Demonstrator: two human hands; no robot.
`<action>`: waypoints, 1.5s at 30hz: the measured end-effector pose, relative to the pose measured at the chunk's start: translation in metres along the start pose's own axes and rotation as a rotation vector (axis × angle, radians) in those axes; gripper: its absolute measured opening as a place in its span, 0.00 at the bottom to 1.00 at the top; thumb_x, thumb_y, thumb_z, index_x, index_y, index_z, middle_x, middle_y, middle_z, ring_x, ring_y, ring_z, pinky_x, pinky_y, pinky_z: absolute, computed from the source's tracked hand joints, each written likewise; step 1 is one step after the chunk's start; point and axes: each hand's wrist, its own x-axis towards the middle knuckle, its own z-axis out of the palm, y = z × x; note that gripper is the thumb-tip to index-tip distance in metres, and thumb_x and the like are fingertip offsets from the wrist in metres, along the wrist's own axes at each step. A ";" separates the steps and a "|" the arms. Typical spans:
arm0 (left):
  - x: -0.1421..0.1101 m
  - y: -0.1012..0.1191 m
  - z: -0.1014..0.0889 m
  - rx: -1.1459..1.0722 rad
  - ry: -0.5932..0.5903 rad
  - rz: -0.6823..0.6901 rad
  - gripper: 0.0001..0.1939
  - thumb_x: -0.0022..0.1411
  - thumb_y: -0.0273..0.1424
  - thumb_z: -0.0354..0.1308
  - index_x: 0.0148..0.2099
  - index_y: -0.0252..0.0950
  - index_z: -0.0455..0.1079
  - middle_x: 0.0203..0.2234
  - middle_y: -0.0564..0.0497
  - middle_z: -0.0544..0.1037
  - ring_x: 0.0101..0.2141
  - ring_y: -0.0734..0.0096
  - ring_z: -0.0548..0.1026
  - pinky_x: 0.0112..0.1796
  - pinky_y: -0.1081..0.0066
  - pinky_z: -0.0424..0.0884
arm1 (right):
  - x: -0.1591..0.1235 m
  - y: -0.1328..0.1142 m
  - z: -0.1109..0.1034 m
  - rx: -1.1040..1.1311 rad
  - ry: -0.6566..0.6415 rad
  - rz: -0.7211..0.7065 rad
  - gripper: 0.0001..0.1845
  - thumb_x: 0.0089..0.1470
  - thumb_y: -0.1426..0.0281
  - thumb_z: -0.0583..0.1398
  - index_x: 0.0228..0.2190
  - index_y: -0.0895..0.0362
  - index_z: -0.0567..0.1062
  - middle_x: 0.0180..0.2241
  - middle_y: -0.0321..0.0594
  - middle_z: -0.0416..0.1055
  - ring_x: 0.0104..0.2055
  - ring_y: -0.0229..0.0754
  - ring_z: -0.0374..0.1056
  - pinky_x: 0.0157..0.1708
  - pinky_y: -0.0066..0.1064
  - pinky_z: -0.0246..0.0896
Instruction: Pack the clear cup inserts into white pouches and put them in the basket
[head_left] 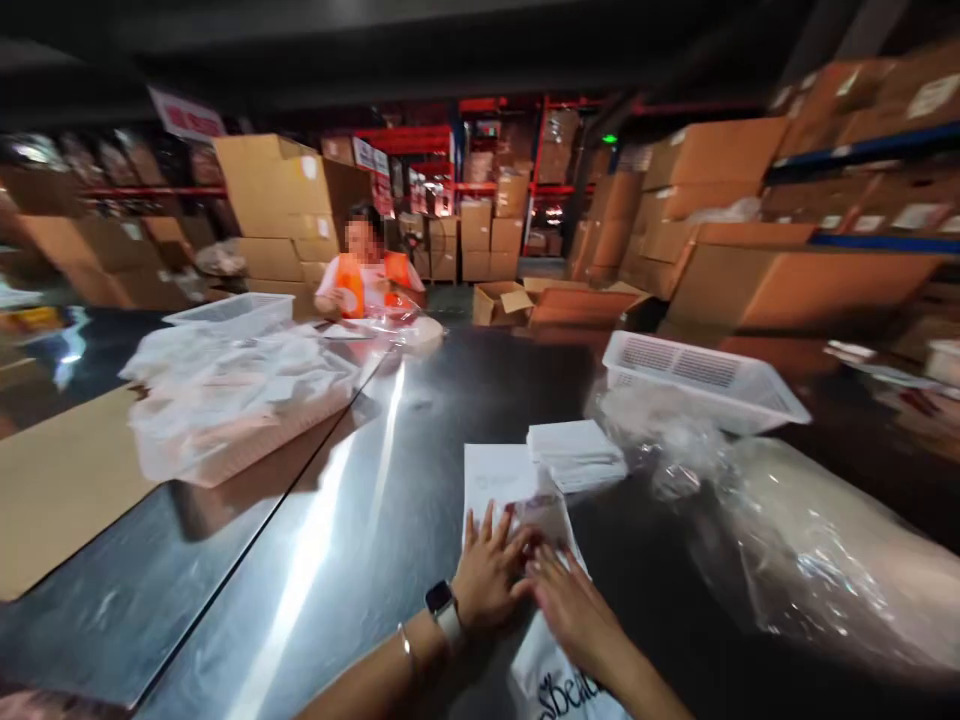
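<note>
My left hand (pixel 489 570), with a watch on its wrist, lies flat with fingers spread on a white printed bag (pixel 555 680) on the shiny metal table (pixel 352 520). My right hand (pixel 574 605) rests beside it, fingers stretched out over the same bag, touching the left fingertips. Just beyond the fingers sits a white sheet (pixel 499 475) and a small stack of folded white pieces (pixel 576 452).
A white plastic basket (pixel 697 378) stands right of the stack, with crumpled clear plastic wrap (pixel 810 540) in front of it. On the left lie a heap of plastic bags (pixel 232 390) and flat cardboard (pixel 60 490). A person in an orange vest (pixel 367 280) sits across. Cardboard boxes fill the shelves.
</note>
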 end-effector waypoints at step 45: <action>0.064 -0.051 0.024 -0.149 0.304 -0.281 0.30 0.55 0.31 0.53 0.61 0.34 0.62 0.55 0.36 0.69 0.58 0.42 0.65 0.61 0.40 0.54 | 0.171 0.069 0.019 -0.247 0.096 -0.014 0.07 0.59 0.70 0.61 0.28 0.56 0.74 0.27 0.37 0.72 0.33 0.41 0.65 0.35 0.35 0.51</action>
